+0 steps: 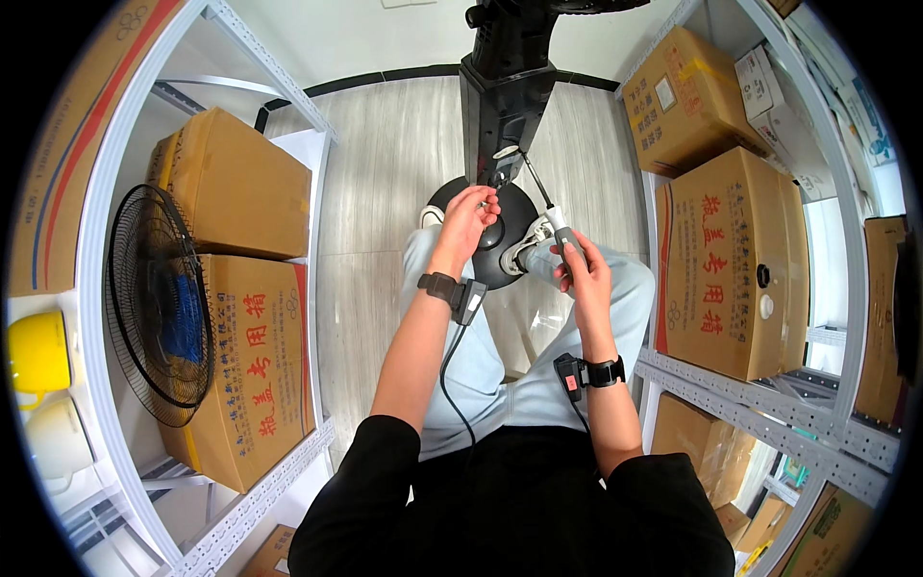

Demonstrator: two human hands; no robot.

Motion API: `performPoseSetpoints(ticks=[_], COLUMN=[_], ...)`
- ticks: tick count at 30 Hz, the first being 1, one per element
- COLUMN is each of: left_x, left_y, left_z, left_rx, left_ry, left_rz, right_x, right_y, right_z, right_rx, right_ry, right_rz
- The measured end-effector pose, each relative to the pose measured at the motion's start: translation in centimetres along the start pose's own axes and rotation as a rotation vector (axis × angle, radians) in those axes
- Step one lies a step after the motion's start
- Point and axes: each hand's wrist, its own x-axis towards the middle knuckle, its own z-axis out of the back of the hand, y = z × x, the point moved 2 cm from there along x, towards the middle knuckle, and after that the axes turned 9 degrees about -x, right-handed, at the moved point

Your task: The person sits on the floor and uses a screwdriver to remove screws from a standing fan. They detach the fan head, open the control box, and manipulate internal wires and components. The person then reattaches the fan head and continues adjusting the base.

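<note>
A black pedestal fan (500, 115) stands upright in front of me, with its round base (492, 264) on the floor between my feet. My right hand (585, 269) is closed around the grey-and-white handle of a screwdriver (558, 223). Its thin shaft slants up and left, and the tip is close to the lower front of the fan's column. Just below that spot, my left hand (467, 223) is pinched at the column's foot. Whatever sits between those fingertips is too small to make out.
Metal shelves flank me. On the left are cardboard boxes (240, 183), a black wire fan grille (159, 306) with something blue behind it, and a yellow cup (38, 354). More boxes (716, 269) fill the right shelf. A white wall (385, 38) stands behind the fan.
</note>
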Motion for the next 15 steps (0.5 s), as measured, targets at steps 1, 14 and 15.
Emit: performPoseSetpoints(ticks=[1,14,15], left_x=[-0.1,0.1,0.1], left_y=[0.0,0.3,0.3], left_z=[0.0,0.5,0.5], left_rx=[0.028,0.063,0.063], left_ry=[0.001,0.027,0.028], left_rz=[-0.007,0.022,0.023], right_x=[0.2,3.1,3.2], right_y=[0.0,0.2,0.2], right_z=[-0.1,0.9,1.1], right_rx=[-0.004,-0.270,-0.360], right_ry=[0.000,-0.048,-0.071], right_rz=[-0.001,0.084,0.103])
